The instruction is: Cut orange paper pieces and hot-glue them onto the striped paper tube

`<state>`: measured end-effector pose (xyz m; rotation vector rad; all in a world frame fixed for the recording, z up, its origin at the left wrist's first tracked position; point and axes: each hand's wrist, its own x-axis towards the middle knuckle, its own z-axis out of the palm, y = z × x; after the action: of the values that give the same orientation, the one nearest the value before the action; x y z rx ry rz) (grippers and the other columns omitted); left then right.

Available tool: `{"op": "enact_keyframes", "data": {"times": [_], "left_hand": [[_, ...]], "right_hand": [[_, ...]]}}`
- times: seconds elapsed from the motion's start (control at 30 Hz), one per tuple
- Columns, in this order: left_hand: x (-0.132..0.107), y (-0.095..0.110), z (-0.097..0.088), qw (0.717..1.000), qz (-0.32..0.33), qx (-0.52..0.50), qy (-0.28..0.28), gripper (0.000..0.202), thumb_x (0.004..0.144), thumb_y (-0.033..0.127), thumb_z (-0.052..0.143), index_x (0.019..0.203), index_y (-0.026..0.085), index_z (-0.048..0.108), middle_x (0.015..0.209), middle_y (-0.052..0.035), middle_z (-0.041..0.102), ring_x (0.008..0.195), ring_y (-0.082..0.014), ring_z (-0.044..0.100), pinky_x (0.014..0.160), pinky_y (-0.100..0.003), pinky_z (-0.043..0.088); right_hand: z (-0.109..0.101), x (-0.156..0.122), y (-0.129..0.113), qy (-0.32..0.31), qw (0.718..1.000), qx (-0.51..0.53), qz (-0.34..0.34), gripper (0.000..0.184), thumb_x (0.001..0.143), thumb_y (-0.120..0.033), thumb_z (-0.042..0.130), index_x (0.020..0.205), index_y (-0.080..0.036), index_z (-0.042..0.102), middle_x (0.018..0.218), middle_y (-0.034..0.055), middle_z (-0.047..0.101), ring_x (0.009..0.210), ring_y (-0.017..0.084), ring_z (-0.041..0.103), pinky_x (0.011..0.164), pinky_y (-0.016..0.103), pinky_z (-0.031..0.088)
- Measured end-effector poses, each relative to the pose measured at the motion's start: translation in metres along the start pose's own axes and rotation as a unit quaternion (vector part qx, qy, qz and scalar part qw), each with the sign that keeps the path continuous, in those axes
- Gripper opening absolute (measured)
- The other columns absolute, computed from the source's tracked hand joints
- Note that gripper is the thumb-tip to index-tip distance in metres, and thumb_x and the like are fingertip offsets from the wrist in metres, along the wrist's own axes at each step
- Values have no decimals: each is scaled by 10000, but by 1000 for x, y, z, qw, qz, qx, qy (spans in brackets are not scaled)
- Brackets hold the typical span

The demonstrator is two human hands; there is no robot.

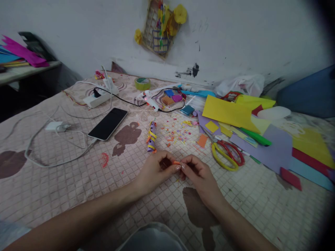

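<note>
My left hand (160,171) and my right hand (200,176) meet above the tablecloth, fingertips pinched together. Between them is a small orange piece (176,162), perhaps paper or foam; most of it is hidden by my fingers. Just beyond my left hand lies a purple roll (151,137) wrapped with a yellow strip and dotted with dark spots. To the right of my right hand rest scissors (227,155) with one yellow and one red handle loop. A flat orange square (202,141) lies near their blades, beside scattered colourful scraps (179,134).
A phone (108,123) on a cable, a charger (56,126) and a power strip (101,97) occupy the left. At the back are a glue gun (150,101) with its cord and a tape roll (142,83). Coloured sheets (227,113) pile up on the right.
</note>
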<state>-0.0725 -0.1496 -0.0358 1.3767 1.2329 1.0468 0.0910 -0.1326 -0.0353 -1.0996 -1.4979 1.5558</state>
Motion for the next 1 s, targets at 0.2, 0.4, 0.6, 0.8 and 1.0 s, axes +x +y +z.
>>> {"op": "enact_keyframes", "data": {"times": [0.2,0.4,0.6,0.8,1.0], "left_hand": [[2,0,2,993,-52,-109,-8,214,726,311,675,740,111,600,679,-36,639,615,-122,583,586,-241,461],[4,-1,-1,990,-70,-118,-25,239,723,332,675,755,102,618,640,-29,630,549,-104,547,531,-224,432],[4,-3,-1,988,-76,-134,-32,253,721,347,677,759,102,629,636,-32,634,538,-98,548,534,-223,436],[4,-2,0,988,-75,-131,-30,244,732,336,665,753,96,630,614,-34,630,534,-99,539,529,-224,428],[4,-2,0,988,-80,-132,-28,249,742,340,655,747,95,613,631,-35,627,540,-100,544,536,-231,437]], "right_hand": [[-1,0,1,-6,1000,-2,0,196,833,-369,567,755,-190,567,657,-20,534,604,115,496,573,243,412],[-3,1,-4,-13,1000,-8,11,199,829,-379,563,763,-193,587,640,-17,550,600,123,511,577,250,427],[-2,2,-2,-7,1000,-5,4,183,825,-363,573,750,-196,576,643,-17,560,597,120,516,571,248,430],[-3,2,-1,-11,1000,-9,-1,177,830,-356,567,762,-193,575,660,-11,567,606,122,522,575,250,432],[-2,2,-3,-9,1000,-5,-5,233,876,-359,502,725,-194,565,619,-18,550,593,120,519,580,248,433]]}}
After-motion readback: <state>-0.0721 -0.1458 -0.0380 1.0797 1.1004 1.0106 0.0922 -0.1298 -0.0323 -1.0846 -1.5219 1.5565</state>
